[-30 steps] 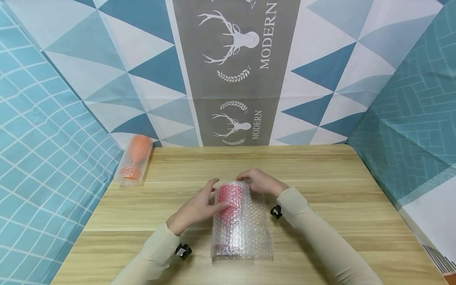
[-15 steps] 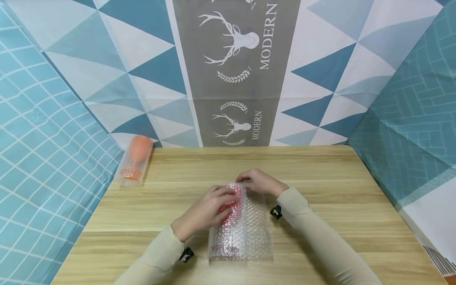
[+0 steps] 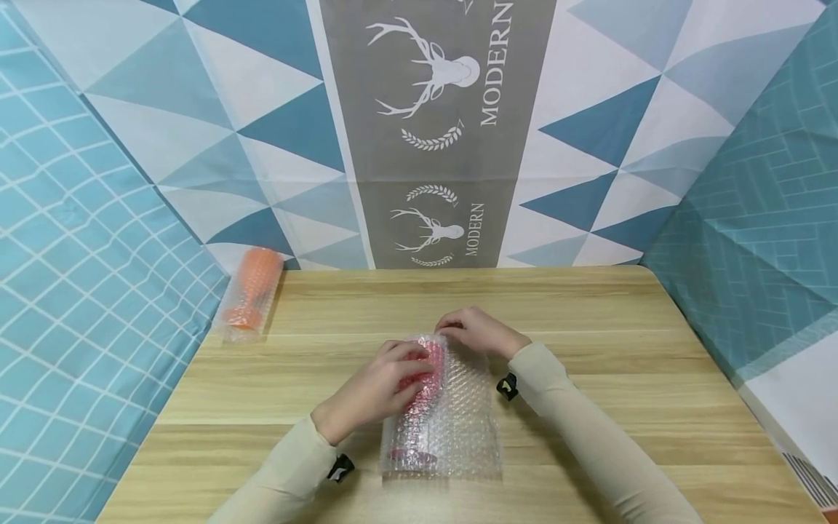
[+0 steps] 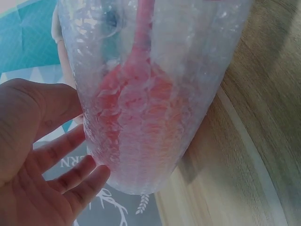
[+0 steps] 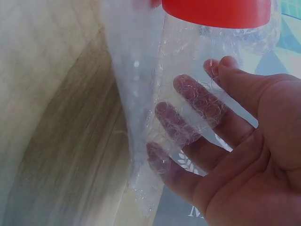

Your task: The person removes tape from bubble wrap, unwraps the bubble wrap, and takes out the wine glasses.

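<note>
A red goblet-shaped object (image 3: 430,375) lies under clear bubble wrap (image 3: 470,418) on the wooden table, its wide end toward the wall. My left hand (image 3: 369,389) rests over its left side with bent, spread fingers. In the left wrist view, the left hand's (image 4: 44,150) fingertips touch the wrap beside the red bowl (image 4: 134,103). My right hand (image 3: 481,333) pinches the wrap's far edge, right of the object. The right wrist view shows the right hand's (image 5: 249,132) thumb and index finger meeting at the film (image 5: 136,89), other fingers behind it, below a red rim (image 5: 216,13).
An orange goblet-shaped object (image 3: 255,287) in bubble wrap lies at the table's far left corner, against the patterned wall cloth. The wooden table (image 3: 589,306) reaches back to the printed cloth, with blue cloths at both sides.
My left hand has shifted from the object's left edge onto its top, fingers now across the red part. The wrapped object has turned slightly; my right hand stays at the wrap's edge.
</note>
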`<control>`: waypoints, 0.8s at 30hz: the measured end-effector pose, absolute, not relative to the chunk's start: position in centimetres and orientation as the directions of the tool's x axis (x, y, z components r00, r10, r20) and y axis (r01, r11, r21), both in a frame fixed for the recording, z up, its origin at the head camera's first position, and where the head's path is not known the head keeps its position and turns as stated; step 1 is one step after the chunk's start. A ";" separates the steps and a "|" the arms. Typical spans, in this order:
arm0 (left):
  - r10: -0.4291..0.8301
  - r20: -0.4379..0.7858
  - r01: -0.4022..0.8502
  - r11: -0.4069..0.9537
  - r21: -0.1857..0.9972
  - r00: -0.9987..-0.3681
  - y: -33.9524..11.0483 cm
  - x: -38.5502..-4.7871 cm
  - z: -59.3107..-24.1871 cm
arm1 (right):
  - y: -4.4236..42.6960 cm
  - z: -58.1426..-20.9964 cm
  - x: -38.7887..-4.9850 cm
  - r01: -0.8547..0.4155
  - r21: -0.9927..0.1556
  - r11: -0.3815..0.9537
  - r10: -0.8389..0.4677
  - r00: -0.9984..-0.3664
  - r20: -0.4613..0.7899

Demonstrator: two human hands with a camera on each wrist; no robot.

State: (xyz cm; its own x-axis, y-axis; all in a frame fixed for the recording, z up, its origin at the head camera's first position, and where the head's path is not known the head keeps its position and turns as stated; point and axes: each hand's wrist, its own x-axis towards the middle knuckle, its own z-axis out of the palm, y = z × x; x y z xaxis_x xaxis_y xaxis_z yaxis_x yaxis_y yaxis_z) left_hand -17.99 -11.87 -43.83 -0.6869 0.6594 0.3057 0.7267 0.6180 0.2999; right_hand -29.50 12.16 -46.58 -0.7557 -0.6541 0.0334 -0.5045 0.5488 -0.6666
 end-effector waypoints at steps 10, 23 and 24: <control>0.651 0.295 0.714 0.624 0.317 -0.700 -11.9 -18.0 -43.9 | 12.2 -46.7 -30.3 -0.504 -0.653 0.565 -0.631 -0.774 0.051; 0.645 0.276 0.700 0.626 0.344 -0.713 -11.9 -18.0 -43.9 | 11.7 -46.7 -31.2 -0.480 -0.583 0.656 -0.596 -0.803 -0.009; 0.644 0.276 0.699 0.626 0.346 -0.714 -12.0 -18.0 -43.9 | 11.6 -46.8 -31.3 -0.471 -0.585 0.660 -0.591 -0.806 -0.018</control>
State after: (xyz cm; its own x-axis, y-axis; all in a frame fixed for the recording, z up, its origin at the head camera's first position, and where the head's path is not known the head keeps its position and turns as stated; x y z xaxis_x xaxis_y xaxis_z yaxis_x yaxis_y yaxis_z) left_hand -18.01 -11.95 -43.86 -0.7137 0.6439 0.2759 0.6987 0.6262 0.3460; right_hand -31.27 11.64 -46.76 -0.8064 -0.5911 -0.0183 -0.4706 0.6602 -0.5854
